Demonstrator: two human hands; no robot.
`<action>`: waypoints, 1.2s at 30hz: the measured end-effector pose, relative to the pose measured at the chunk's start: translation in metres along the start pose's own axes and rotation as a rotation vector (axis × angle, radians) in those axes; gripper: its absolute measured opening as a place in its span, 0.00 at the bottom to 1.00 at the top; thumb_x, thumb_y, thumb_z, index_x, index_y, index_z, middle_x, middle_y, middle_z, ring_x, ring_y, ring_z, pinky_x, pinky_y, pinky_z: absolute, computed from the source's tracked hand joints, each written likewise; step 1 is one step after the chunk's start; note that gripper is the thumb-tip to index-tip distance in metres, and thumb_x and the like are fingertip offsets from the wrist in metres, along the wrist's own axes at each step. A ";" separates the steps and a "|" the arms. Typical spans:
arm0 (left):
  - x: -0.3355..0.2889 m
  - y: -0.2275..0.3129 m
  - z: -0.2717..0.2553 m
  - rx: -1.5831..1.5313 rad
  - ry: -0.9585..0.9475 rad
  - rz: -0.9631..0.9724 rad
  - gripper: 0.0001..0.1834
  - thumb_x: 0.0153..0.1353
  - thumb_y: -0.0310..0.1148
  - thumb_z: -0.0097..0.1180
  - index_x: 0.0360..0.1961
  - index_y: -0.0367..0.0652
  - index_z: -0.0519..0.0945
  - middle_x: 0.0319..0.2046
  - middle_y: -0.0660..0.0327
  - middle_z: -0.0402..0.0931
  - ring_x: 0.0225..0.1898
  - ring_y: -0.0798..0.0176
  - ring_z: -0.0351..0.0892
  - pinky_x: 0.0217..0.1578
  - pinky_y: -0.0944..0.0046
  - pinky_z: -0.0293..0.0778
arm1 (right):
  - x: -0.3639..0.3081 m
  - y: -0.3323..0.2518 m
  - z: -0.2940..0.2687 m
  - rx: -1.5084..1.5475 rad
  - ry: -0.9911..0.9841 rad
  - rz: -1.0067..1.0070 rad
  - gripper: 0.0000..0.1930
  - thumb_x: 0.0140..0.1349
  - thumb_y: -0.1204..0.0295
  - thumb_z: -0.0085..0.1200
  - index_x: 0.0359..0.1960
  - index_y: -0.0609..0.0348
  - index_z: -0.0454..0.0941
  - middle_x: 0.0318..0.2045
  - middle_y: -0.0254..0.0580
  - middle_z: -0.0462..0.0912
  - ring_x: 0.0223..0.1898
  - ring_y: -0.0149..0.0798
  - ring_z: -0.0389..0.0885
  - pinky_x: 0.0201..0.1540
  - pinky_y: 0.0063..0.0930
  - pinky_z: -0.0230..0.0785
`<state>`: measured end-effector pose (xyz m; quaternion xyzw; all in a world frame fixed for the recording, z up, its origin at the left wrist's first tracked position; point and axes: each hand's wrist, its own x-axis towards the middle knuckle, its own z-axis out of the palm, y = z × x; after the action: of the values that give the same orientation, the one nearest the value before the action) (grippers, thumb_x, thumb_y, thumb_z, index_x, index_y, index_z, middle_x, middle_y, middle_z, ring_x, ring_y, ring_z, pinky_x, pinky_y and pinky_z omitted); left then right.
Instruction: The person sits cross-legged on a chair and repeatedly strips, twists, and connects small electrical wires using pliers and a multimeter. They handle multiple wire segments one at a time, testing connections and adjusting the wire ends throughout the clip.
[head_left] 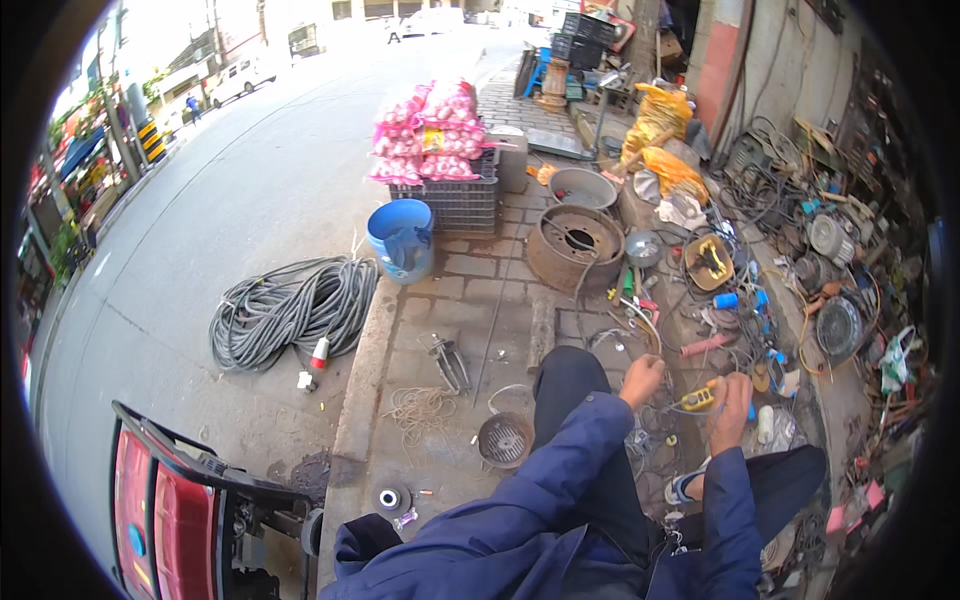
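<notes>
A paved sidewalk [480, 290] beside a street, with scrap at the right. To the right and near, the right hand [728, 408] is closed around a yellow tool [698, 399]. The left hand [642, 378] is curled just beside it; what it holds I cannot tell.

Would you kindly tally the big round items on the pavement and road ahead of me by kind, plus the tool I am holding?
Blue plastic bucket: 1
Rusty wheel rim: 1
Grey metal basin: 1
Coil of grey cable: 1
Round wire fan guard: 1
Yellow-handled tool, in the right hand: 1
Total: 6
</notes>
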<state>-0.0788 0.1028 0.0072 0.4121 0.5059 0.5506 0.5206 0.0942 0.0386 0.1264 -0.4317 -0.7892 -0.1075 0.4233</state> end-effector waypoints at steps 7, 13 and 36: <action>-0.021 0.023 0.004 -0.785 -0.683 -0.395 0.29 0.75 0.50 0.33 0.60 0.34 0.68 0.52 0.51 0.76 0.52 0.54 0.77 0.57 0.54 0.72 | -0.060 -0.027 0.032 0.164 -0.371 -0.259 0.06 0.56 0.76 0.57 0.31 0.64 0.72 0.40 0.47 0.74 0.42 0.50 0.73 0.44 0.39 0.70; -0.017 -0.003 0.000 -0.755 -0.427 -0.357 0.12 0.72 0.35 0.44 0.45 0.40 0.76 0.26 0.67 0.73 0.25 0.70 0.68 0.29 0.67 0.67 | -0.113 -0.028 0.045 0.153 -0.362 -0.273 0.06 0.55 0.78 0.53 0.34 0.65 0.74 0.44 0.46 0.75 0.44 0.48 0.76 0.47 0.36 0.73; -0.057 0.010 0.031 -0.525 -0.766 -0.009 0.11 0.74 0.33 0.43 0.41 0.37 0.75 0.28 0.61 0.76 0.28 0.67 0.73 0.31 0.67 0.69 | -0.046 -0.015 0.023 1.033 0.081 0.876 0.07 0.66 0.76 0.54 0.41 0.68 0.77 0.22 0.35 0.74 0.16 0.25 0.73 0.16 0.23 0.66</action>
<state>-0.0429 0.0506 0.0264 0.4377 0.1226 0.4659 0.7592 0.0814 0.0149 0.0798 -0.4498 -0.4750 0.4488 0.6088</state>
